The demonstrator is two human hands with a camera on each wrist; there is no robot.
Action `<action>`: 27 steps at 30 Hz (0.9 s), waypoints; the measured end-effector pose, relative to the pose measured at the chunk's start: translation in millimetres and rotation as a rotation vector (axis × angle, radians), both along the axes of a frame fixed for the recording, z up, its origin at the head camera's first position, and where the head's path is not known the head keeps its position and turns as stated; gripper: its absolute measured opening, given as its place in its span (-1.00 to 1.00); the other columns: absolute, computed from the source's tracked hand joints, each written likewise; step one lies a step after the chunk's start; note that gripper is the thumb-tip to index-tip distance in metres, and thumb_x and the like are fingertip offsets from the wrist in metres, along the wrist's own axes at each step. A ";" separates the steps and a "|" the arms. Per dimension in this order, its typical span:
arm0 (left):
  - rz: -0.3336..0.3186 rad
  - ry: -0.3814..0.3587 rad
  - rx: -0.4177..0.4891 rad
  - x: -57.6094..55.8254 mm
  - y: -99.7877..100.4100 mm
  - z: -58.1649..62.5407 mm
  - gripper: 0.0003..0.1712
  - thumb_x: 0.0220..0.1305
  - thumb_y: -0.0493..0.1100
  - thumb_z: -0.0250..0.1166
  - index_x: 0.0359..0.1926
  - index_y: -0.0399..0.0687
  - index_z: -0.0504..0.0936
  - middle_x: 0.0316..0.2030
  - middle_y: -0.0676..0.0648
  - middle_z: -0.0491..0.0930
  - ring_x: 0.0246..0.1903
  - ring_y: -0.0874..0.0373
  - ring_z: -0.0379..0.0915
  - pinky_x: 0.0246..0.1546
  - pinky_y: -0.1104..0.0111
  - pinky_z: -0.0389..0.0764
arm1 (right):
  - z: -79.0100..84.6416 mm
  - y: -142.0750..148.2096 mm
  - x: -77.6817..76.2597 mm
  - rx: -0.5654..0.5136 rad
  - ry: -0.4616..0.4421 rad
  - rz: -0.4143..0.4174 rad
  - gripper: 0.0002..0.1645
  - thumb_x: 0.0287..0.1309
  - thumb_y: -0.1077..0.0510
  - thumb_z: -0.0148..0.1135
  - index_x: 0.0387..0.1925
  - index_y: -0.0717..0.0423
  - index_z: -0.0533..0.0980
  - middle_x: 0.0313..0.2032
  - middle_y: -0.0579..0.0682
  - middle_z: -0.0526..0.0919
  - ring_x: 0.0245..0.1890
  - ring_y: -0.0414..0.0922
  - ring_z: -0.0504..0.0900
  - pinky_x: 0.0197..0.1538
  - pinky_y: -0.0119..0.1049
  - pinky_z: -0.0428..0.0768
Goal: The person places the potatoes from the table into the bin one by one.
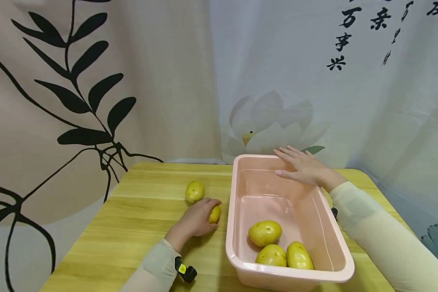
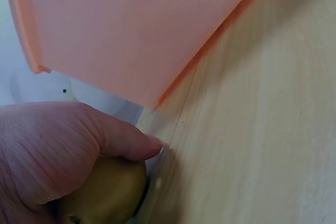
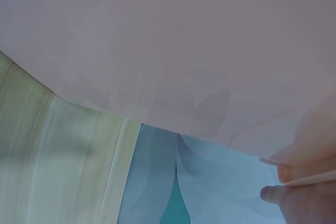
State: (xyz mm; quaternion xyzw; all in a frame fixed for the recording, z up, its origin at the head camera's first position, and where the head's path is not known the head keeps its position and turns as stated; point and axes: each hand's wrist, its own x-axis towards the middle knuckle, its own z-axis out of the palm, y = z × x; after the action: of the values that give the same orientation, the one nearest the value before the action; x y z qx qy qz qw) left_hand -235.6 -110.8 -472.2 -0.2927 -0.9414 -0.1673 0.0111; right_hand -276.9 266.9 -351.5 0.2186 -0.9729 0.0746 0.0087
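My left hand (image 1: 196, 219) curls round a yellow potato (image 1: 214, 214) on the left part of the table. In the left wrist view the thumb lies over that potato (image 2: 113, 190), low in the picture. Just beyond the hand sits another potato (image 1: 195, 191). My right hand (image 1: 304, 166) rests on the far right corner of a pink plastic basin (image 1: 230, 227), its fingers straight across the rim. Inside the basin, three potatoes lie at the near end: one potato (image 1: 265, 233) behind, a second potato (image 1: 271, 255) and a third potato (image 1: 299, 255) in front.
The basin stands on a wooden table (image 1: 149, 219), to the right of the left hand. A pale curtain (image 1: 175, 81) printed with leaves, a lotus and dark characters hangs behind the table's far edge. A dark wrist strap (image 1: 185, 271) is on the left wrist.
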 end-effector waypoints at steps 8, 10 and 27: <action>0.049 0.034 0.009 1.1 0.7 -5.2 -0.22 -0.19 -0.07 0.46 0.18 0.07 0.47 0.05 -0.04 0.50 0.04 0.02 0.43 0.06 0.11 0.47 | 2.6 -6.9 -1.9 0.011 -0.014 0.013 -0.01 0.20 -0.51 -0.12 0.51 -0.19 -0.06 0.50 -0.01 -0.07 0.48 0.09 -0.21 0.32 0.36 -0.18; 0.070 0.054 0.011 0.3 3.3 -6.7 -0.28 -0.18 -0.04 0.45 0.13 0.10 0.49 0.00 -0.03 0.52 -0.02 0.03 0.45 -0.03 0.10 0.50 | 3.0 -6.2 -1.4 0.016 -0.014 0.008 -0.01 0.21 -0.50 -0.12 0.51 -0.18 -0.06 0.50 0.00 -0.07 0.48 0.09 -0.21 0.32 0.36 -0.18; 0.217 0.142 0.085 -1.4 9.3 -18.2 -0.42 -0.10 0.02 0.35 0.05 0.10 0.57 -0.10 -0.01 0.58 -0.16 0.02 0.54 -0.27 0.08 0.55 | 4.5 -1.9 1.9 0.008 -0.030 0.002 -0.01 0.20 -0.52 -0.13 0.51 -0.23 -0.08 0.50 -0.01 -0.07 0.48 0.08 -0.21 0.33 0.34 -0.17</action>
State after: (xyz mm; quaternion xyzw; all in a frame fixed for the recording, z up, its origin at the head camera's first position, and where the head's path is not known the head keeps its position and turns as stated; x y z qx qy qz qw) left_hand -237.0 -101.5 -490.4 -0.1995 -0.9564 -0.1836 0.1084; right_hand -275.0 265.1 -347.0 0.2184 -0.9730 0.0739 -0.0066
